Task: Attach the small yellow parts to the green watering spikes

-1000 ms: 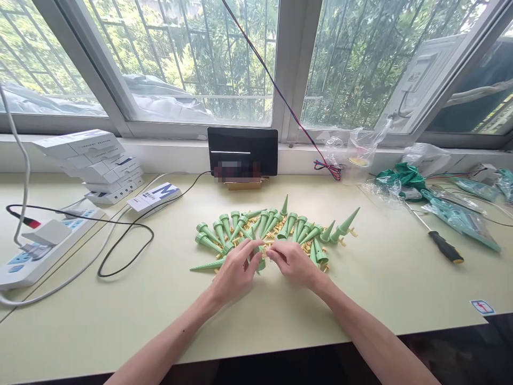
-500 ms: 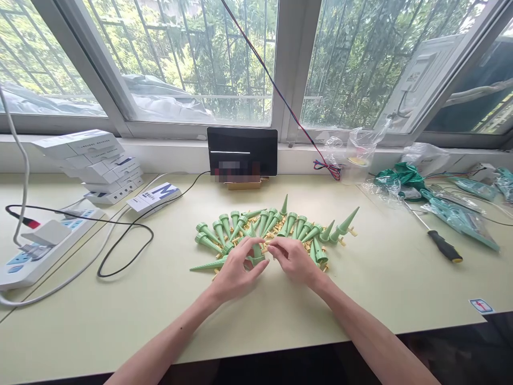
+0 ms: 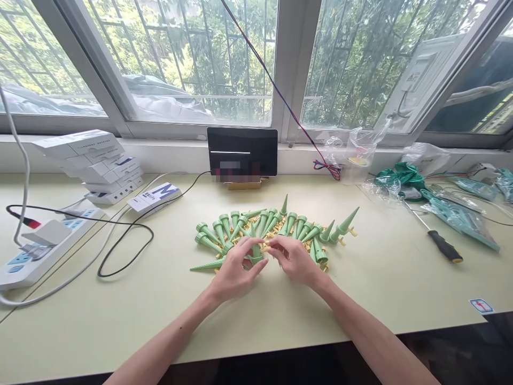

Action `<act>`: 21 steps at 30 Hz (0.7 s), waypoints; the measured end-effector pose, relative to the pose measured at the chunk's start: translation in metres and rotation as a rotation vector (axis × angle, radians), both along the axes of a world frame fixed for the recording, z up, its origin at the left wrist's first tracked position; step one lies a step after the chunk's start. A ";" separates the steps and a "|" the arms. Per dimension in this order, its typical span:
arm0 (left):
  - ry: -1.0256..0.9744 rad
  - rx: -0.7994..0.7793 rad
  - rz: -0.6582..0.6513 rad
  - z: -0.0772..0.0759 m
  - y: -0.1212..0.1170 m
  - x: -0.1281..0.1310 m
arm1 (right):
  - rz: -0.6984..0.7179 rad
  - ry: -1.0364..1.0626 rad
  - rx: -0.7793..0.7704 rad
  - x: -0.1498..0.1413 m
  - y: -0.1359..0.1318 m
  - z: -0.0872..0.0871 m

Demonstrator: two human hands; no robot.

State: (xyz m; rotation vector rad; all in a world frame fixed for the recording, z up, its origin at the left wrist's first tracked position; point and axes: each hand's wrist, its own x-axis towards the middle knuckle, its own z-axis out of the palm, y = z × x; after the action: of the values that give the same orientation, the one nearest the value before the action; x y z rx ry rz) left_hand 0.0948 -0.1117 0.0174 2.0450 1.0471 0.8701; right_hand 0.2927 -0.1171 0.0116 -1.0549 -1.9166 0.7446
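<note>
My left hand (image 3: 239, 262) is closed around a green plastic watering spike (image 3: 255, 250), its tip pointing up and away. My right hand (image 3: 295, 260) pinches a small yellow plastic valve (image 3: 264, 247) between thumb and forefinger. The valve sits right at the side of the held spike; whether it is seated in it I cannot tell. Behind both hands lies a spread pile of green spikes (image 3: 219, 231), with yellow valves (image 3: 276, 229) scattered among them. One long spike (image 3: 207, 264) lies flat by my left hand.
A tablet (image 3: 242, 152) leans at the back by the window. On the left are stacked white boxes (image 3: 96, 160), a power strip (image 3: 52, 246) and a looped black cable (image 3: 150, 227). To the right lie a screwdriver (image 3: 444, 246) and teal parts in plastic bags (image 3: 460, 216).
My right fingertips have shifted slightly, and the yellow valve shows more clearly against the spike. My left hand stays almost where it was, and the pile is unchanged.
</note>
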 end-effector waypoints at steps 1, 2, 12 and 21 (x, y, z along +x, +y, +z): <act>0.002 0.009 -0.004 0.000 0.000 0.000 | 0.002 -0.005 -0.005 0.000 0.000 0.000; 0.005 0.018 -0.007 0.000 0.000 0.000 | 0.002 -0.011 -0.004 0.000 0.000 0.000; 0.017 0.065 -0.034 0.004 -0.002 0.000 | -0.018 -0.096 0.040 0.000 0.001 0.001; 0.023 0.101 -0.003 0.005 -0.001 0.002 | -0.018 -0.041 -0.004 0.000 0.000 0.001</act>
State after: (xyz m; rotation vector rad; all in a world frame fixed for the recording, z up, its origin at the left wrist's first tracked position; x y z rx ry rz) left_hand 0.0968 -0.1132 0.0221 2.1445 1.0308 0.9161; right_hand 0.2925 -0.1173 0.0128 -1.0955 -1.9388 0.7218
